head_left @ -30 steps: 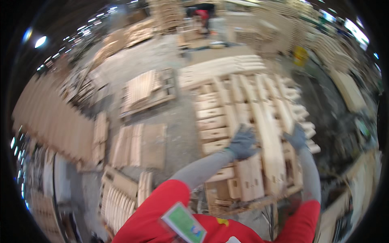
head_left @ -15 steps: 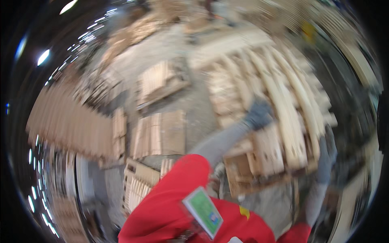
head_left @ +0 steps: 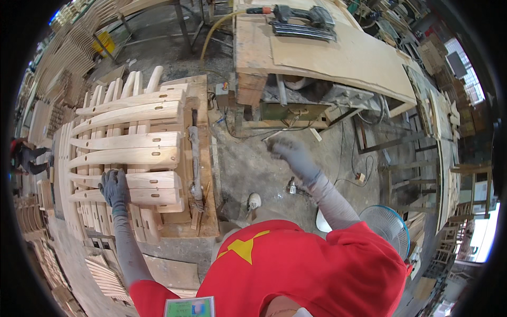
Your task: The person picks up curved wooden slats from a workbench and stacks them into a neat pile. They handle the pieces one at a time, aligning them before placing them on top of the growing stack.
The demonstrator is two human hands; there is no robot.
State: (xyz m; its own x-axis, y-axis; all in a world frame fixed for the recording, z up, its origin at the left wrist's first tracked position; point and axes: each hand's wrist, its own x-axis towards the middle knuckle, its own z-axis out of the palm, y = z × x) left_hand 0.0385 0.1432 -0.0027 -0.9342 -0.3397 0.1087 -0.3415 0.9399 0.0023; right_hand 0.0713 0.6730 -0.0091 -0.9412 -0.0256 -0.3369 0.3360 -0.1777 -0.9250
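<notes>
My left hand (head_left: 113, 188), in a dark grey glove, rests on a stack of pale curved wooden pieces (head_left: 129, 112) at the left. Its fingers lie extended across the lower pieces, and no grip round one of them shows. The pieces have small slots near their right ends and lie crosswise over others, on a wooden board (head_left: 203, 216). My right hand (head_left: 293, 157), also gloved, is held out over the concrete floor, away from the stack. Motion smears its fingers; nothing can be made out in them.
Ahead stands a workbench (head_left: 253, 45) with a black nail gun (head_left: 303, 24) and a yellow hose (head_left: 211, 34) on it. A fan (head_left: 385, 230) is at my right. Cables (head_left: 343, 164) and a small bottle (head_left: 292, 185) are on the floor. Another person (head_left: 31, 158) is far left.
My view has swung to the right, bringing the workbench in. Both hands were at the wooden stack; now the right one is off it, over the floor, while the left rests on the pieces.
</notes>
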